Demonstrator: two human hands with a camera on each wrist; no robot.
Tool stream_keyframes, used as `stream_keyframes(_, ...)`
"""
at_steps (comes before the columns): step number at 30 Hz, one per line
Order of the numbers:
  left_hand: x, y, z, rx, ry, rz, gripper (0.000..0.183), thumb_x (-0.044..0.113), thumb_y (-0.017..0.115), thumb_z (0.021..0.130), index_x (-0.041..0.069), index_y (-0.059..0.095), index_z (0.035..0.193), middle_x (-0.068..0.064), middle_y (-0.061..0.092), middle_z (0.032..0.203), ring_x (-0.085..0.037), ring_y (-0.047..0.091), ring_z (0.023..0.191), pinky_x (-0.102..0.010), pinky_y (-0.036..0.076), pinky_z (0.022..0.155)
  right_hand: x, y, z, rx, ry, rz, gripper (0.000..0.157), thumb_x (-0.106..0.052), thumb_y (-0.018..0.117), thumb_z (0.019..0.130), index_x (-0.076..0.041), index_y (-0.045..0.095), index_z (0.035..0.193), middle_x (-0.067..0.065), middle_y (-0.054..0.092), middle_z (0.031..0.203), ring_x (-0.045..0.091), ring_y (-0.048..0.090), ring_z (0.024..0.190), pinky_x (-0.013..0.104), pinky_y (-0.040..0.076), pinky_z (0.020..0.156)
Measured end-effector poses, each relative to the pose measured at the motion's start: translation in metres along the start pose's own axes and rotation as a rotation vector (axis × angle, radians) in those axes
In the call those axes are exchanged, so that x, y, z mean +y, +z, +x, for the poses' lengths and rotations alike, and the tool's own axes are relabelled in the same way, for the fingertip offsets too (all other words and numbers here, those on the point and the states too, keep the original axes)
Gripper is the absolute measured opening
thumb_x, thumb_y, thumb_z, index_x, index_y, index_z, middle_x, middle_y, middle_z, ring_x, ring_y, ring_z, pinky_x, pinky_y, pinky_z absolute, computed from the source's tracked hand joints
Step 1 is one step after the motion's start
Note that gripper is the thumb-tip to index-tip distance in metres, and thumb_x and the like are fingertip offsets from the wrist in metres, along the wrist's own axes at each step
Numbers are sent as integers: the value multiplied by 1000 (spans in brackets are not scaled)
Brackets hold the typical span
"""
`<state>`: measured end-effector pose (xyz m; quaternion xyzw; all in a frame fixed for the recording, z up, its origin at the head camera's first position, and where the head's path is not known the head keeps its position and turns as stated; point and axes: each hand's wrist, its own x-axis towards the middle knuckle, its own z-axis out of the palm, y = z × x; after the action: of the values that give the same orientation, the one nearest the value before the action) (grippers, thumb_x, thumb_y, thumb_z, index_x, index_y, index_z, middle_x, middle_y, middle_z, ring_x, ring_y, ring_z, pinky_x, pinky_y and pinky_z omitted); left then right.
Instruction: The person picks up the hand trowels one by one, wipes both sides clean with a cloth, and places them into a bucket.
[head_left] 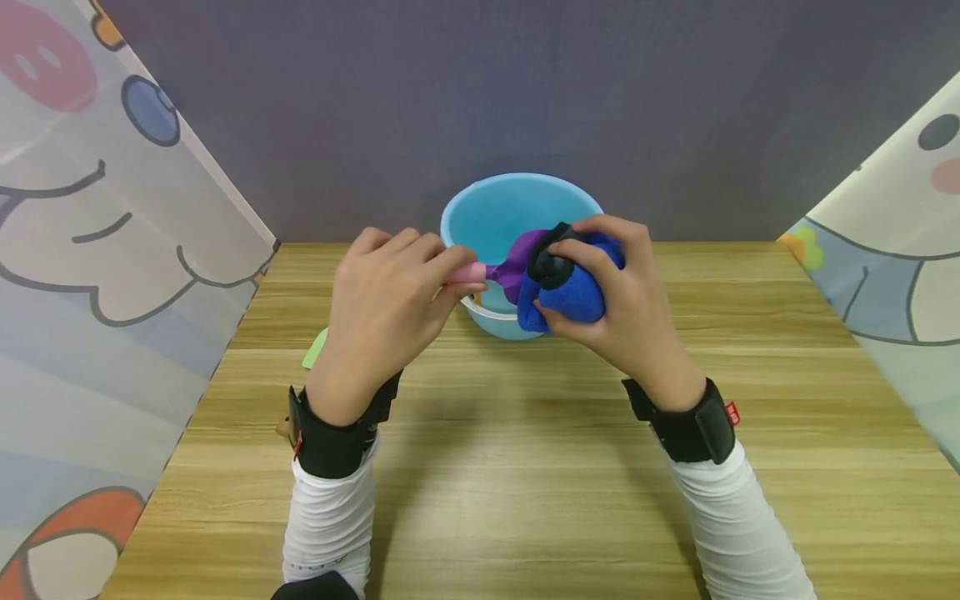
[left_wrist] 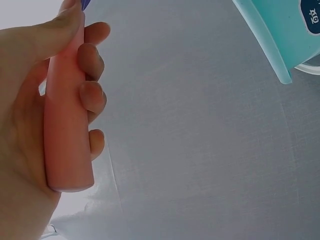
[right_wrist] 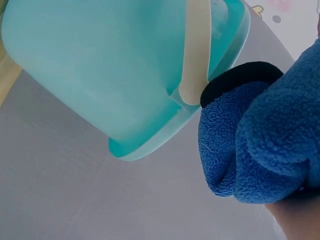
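My left hand [head_left: 393, 300] grips the pink handle of a small toy shovel [head_left: 471, 273], its fingers curled round the handle in the left wrist view. The shovel's purple blade [head_left: 517, 265] points right, partly covered by a blue cloth with black edging [head_left: 573, 293]. My right hand [head_left: 626, 287] holds that bunched cloth against the blade. Both are held above the near rim of a light blue bucket [head_left: 517, 200]. In the right wrist view, the fuzzy cloth [right_wrist: 275, 145] hides most of the fingers.
The bucket has a pale handle [right_wrist: 196, 55] and stands against a grey back panel [head_left: 600, 108]. Something small and orange shows at its near rim. A light green object [head_left: 316, 350] lies partly behind the left wrist on the wooden table [head_left: 517, 475]. Cartoon-printed panels flank both sides.
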<state>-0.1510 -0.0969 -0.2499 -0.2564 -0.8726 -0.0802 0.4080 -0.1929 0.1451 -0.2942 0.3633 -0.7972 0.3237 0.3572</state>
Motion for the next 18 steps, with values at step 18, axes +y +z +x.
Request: stream_keyframes(18,-3,0,-1,30,-10,-1,31,42,62,91,15,76,86,-6,72,67,-22,62,64,-40,46,62,5,-8,3,4,50,30,57,-16,86,60,-7,64,112,24,50,125,38,46,122,64,45,96)
